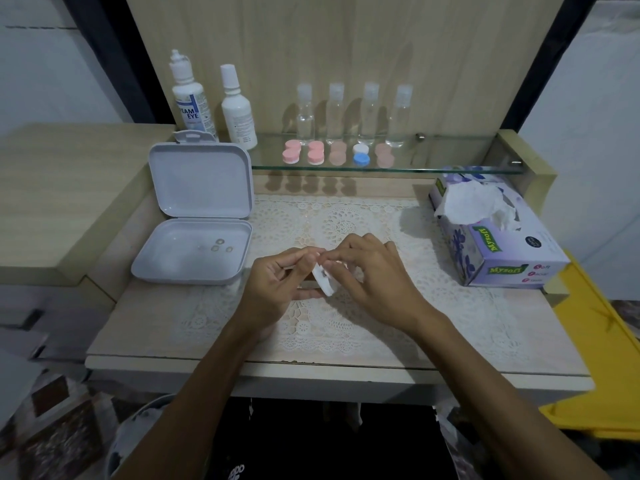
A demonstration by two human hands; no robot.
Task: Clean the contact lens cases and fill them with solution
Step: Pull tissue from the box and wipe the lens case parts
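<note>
- I see the worktop [145, 327] under a lace mat [346, 216], with a glass shelf [450, 168] along its back edge.
- On the worktop's right side sits a purple tissue box [502, 251], a crumpled tissue [474, 202] sticking out of its top.
- On the left lies a white hinged box [197, 220], its lid standing open; a few small rings lie in its tray.
- Behind that box stand two white solution bottles [192, 98], side by side.
- On the shelf I count four clear small bottles [353, 112] in a row, and in front of them five lens cases [341, 154]: pink ones and one white-and-blue.
- My left hand [277, 282] is above the middle of the mat, fingers curled, pinching a white lens case [325, 282] that tilts on edge.
- My right hand [374, 271] meets it from the other side, fingertips bent onto the same case; how firmly it grips I cannot tell.
</note>
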